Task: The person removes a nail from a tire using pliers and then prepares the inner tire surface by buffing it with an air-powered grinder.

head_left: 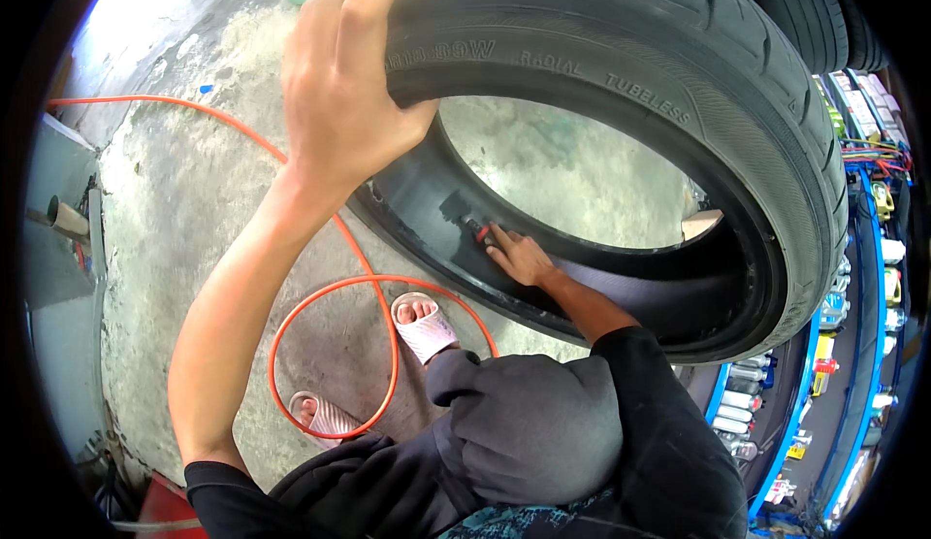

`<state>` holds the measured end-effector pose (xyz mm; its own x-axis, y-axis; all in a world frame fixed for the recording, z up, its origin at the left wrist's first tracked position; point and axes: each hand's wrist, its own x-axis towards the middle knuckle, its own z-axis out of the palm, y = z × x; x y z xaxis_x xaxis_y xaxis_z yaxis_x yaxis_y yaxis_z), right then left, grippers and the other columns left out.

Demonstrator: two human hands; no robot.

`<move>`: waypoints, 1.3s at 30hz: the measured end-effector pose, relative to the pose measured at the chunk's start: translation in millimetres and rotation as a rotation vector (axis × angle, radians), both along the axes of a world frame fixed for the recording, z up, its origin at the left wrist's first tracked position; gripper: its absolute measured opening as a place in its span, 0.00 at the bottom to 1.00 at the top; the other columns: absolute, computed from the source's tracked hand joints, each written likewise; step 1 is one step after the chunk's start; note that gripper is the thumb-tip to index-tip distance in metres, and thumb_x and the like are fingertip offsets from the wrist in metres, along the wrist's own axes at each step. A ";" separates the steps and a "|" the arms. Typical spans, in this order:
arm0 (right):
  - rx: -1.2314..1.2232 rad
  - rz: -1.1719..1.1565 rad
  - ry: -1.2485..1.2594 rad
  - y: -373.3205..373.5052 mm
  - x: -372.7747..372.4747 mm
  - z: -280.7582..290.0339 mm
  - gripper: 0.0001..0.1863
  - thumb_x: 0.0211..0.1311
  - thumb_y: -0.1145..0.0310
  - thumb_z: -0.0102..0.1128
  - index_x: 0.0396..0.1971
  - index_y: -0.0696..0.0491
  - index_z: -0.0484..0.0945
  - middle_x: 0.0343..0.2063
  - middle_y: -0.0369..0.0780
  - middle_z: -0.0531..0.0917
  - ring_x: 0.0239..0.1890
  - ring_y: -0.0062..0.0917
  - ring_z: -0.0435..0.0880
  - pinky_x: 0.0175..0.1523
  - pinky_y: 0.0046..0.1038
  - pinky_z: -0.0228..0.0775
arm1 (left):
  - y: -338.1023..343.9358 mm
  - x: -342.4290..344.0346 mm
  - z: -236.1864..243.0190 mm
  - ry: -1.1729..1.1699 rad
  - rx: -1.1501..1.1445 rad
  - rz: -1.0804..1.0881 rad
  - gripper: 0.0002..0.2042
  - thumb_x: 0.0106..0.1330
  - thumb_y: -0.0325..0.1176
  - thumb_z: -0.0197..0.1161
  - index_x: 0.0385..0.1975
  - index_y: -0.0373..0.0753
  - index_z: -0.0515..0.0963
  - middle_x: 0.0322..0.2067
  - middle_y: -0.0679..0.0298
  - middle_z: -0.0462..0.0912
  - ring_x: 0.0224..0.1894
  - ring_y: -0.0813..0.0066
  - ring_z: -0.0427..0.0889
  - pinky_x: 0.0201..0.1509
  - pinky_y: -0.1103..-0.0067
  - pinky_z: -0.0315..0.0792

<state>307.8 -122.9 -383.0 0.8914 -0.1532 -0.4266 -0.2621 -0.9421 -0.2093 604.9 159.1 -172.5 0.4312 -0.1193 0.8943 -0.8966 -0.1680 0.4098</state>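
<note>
A large black car tyre (621, 64) stands tilted in front of me. My left hand (349, 88) grips its left side, thumb at the inner rim edge and fingers stretched up over the sidewall; the fingertips run out of view. Inside the tyre my right hand (524, 258) is closed around a small hand tool (480, 232) with a red band and a dark end. That end meets the inner wall beside a darker, wet-looking patch (455, 209). Most of the tool's handle is hidden by the fingers.
An orange hose (291, 318) loops over the grey concrete floor (175, 238) around my slippered feet. Blue-edged shelves (810, 374) with bottles and packages stand at the right. More tyres (790, 0) are at the upper right. A grey metal cabinet or box (60, 219) is at the left.
</note>
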 end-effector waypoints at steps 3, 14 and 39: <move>0.003 -0.011 -0.017 2.1 -3.7 -4.5 0.35 0.76 0.50 0.49 0.74 0.55 0.61 0.46 0.59 0.82 0.47 0.57 0.82 0.54 0.49 0.74 | -0.1 -1.8 0.7 -0.007 0.001 -0.005 0.51 0.38 0.21 0.78 0.70 0.41 0.63 0.62 0.55 0.76 0.62 0.52 0.77 0.64 0.65 0.73; 0.013 -0.019 -0.071 -8.4 -6.4 -13.2 0.33 0.76 0.50 0.51 0.72 0.55 0.64 0.45 0.57 0.83 0.47 0.56 0.83 0.54 0.48 0.75 | -8.0 -1.5 3.3 -0.051 -0.005 0.008 0.49 0.39 0.22 0.77 0.69 0.39 0.64 0.59 0.51 0.76 0.60 0.49 0.77 0.62 0.62 0.73; -0.042 -0.102 -0.012 -16.8 7.3 -11.0 0.33 0.76 0.47 0.48 0.71 0.54 0.63 0.47 0.56 0.83 0.49 0.55 0.83 0.53 0.49 0.75 | 3.8 8.0 -6.9 -0.025 0.062 0.062 0.49 0.40 0.25 0.76 0.69 0.36 0.62 0.57 0.44 0.74 0.58 0.43 0.76 0.61 0.60 0.73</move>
<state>315.1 -139.7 -394.0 0.8750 -0.2609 -0.4077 -0.3549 -0.9186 -0.1738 613.0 163.0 -179.4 0.4174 -0.1481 0.8966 -0.8933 -0.2476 0.3750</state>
